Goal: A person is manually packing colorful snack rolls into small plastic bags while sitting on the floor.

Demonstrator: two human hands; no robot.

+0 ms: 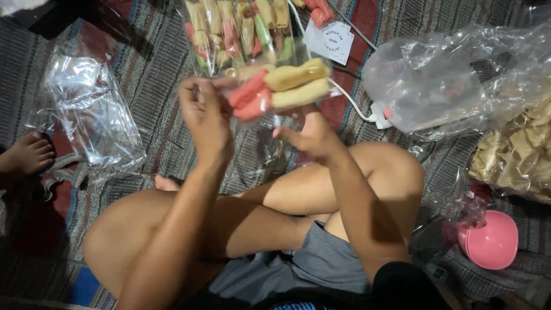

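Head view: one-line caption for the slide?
Seated cross-legged on a striped mat, left hand and right hand hold a clear packet of pink and yellow crackers.

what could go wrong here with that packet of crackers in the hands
1. The clear packet is held in mid-air by the left hand and right hand; if its top is unsealed, the red and yellow crackers might spill onto the mat.
2. Squeezing could snap the crackers.
3. The white cable runs just beneath and might snag.
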